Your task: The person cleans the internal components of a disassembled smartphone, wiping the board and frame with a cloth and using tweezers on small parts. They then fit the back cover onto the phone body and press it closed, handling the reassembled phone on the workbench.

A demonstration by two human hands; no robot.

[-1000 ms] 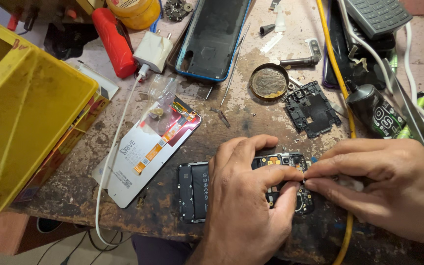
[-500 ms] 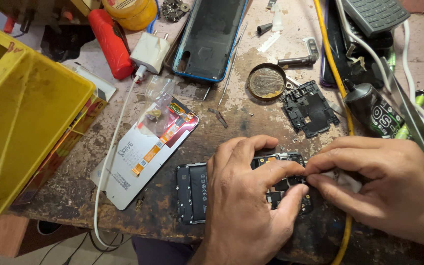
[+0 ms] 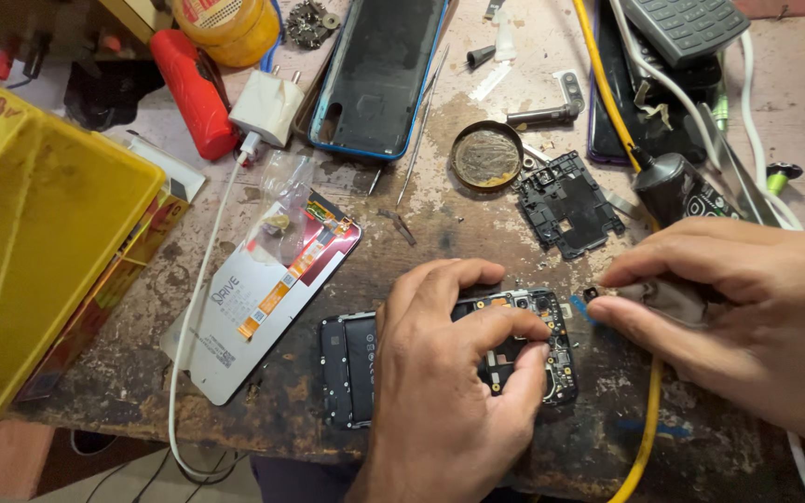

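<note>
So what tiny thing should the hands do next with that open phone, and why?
Probably bring the right hand back to the opened phone and set down the tiny dark part pinched in its fingers. The part sits just off the phone's top edge, while the left hand presses the phone flat on the workbench.

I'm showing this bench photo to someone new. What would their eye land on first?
Probably the two hands at the front edge: the left hand presses on an opened phone with its circuit board bare, while the right hand pinches a tiny dark part beside it. Next, the big yellow bin at the left and the yellow cable crossing the worn table.
</note>
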